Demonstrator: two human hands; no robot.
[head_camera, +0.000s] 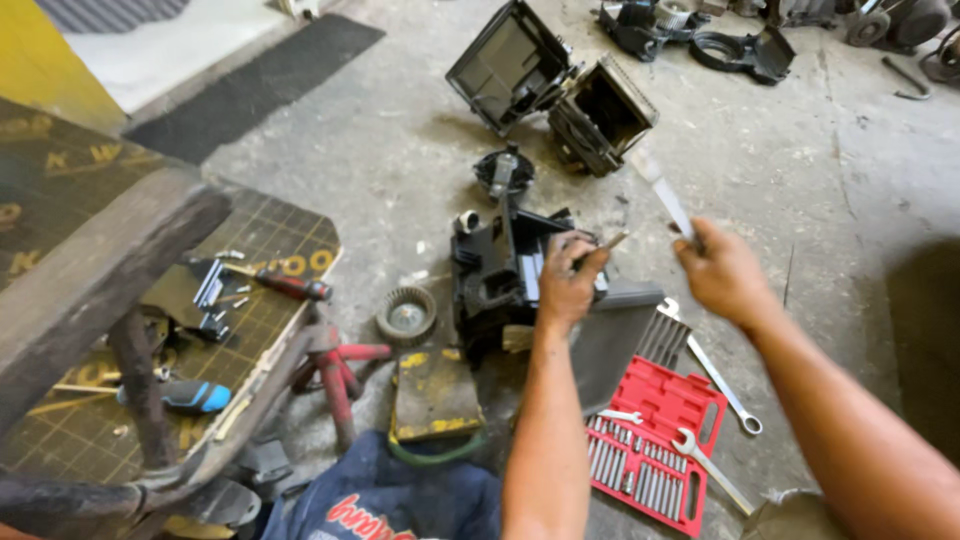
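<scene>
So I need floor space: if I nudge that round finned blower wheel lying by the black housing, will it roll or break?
The blower wheel lies flat on its face, so it would probably slide, not roll. Its thin fins look light and possibly fragile.

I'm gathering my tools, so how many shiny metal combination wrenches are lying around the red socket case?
3: one long wrench on the concrete right of the red socket case, one across its lower right corner, one small inside it. Others may be hidden.

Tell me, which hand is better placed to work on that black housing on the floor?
Probably the left hand: it already rests on the black housing, gripping a small tool. The right hand is off to the side, holding a pale strip above the floor.
</scene>
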